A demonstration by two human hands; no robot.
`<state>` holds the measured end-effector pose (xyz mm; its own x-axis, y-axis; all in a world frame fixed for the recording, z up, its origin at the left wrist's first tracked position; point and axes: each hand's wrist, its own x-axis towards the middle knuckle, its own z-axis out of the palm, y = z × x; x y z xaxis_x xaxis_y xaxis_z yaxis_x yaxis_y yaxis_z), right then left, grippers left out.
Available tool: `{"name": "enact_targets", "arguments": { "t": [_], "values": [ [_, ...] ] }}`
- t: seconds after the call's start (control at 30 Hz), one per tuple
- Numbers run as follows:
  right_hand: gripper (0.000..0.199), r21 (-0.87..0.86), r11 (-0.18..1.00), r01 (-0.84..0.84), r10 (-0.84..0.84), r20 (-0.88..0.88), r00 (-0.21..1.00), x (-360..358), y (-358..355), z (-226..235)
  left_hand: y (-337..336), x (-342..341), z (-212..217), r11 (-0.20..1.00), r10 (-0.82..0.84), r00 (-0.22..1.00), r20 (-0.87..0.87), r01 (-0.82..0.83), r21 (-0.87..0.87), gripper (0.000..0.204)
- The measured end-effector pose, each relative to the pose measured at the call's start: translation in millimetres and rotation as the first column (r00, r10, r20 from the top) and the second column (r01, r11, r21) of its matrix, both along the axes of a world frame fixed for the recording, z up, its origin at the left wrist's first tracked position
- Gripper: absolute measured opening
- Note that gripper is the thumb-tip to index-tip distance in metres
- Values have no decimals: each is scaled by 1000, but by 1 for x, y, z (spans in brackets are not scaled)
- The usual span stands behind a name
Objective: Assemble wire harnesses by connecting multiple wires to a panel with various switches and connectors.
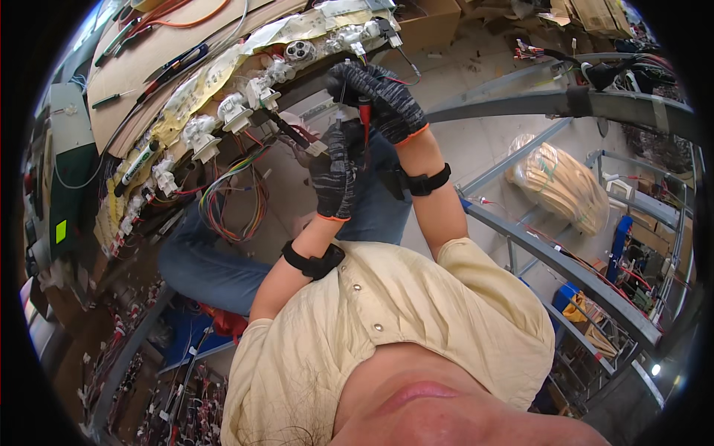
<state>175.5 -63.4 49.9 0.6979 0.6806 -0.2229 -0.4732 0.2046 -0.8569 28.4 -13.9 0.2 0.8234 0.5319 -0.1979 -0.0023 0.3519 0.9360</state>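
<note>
Head view: red tool (pixel 364 111) in right grip (pixel 385 98) (gloved).

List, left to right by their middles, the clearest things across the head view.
Yellow-green tag → marker pen → loop of coloured wires → left gloved hand → right gloved hand → plastic-wrapped bundle.

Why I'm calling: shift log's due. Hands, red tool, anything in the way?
Right hand at red tool, grip unclear. Left hand close, by white connector. Coloured wires hang left of both hands.

Pale tiled floor (pixel 462 74) beneath grey metal racks (pixel 569 273)
</note>
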Motion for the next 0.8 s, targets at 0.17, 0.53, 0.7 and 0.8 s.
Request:
{"name": "enact_targets", "arguments": {
  "t": [0.17, 0.53, 0.7, 0.8],
  "values": [
    [21, -93, 988, 123, -119, 49, 992, 3, 6, -2, -2, 8, 0, 992, 126, 975, 185, -124, -24, 34],
    [18, -128, 951, 281, -279, 33, 960, 7, 18, -13, 1, 3, 3, 987, 163, 973, 161, -163, -10, 30],
    [17, -108, 948, 300, -296, 56, 954, 6, 21, -8, 3, 0, -6, 984, 151, 984, 91, -159, 81, 34],
    [17, -121, 939, 321, -313, 78, 946, 6, 22, -3, 4, -2, -9, 964, 181, 983, 38, -185, 190, 32]
  ]
}}
